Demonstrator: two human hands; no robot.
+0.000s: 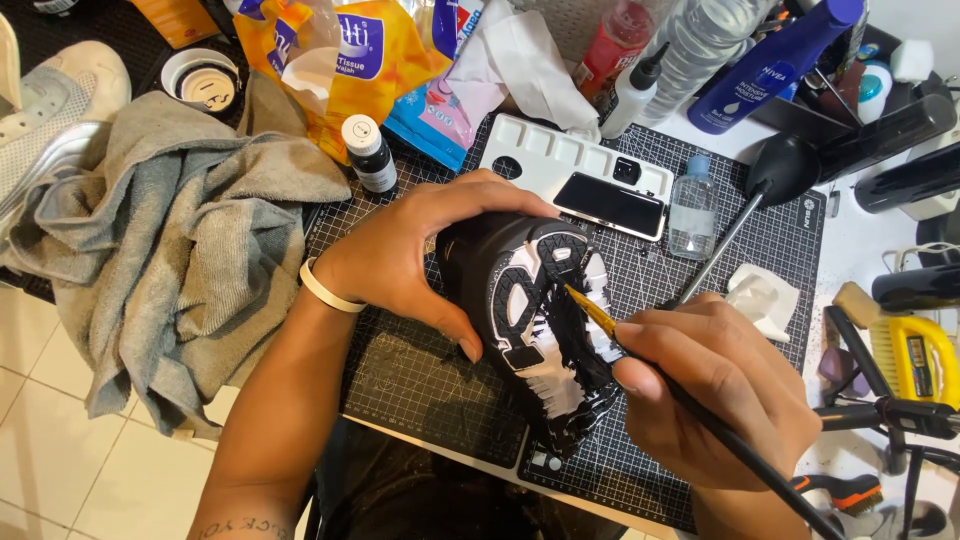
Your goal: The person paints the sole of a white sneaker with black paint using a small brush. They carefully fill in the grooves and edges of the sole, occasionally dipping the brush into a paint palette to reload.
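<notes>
Your left hand (400, 255) is wrapped around a black-and-white shoe (535, 320), holding it sole-up just above the gridded cutting mat (420, 385) on the table. Your right hand (715, 385) pinches a thin paintbrush (610, 325), its tip touching the shoe's sole where black meets white. A grey towel (170, 240) lies bunched to the left. Behind the shoe sit a small black paint bottle (370, 152), a white palette (560, 155) with a dark phone (610, 205) on it, and a small clear bottle (692, 205).
</notes>
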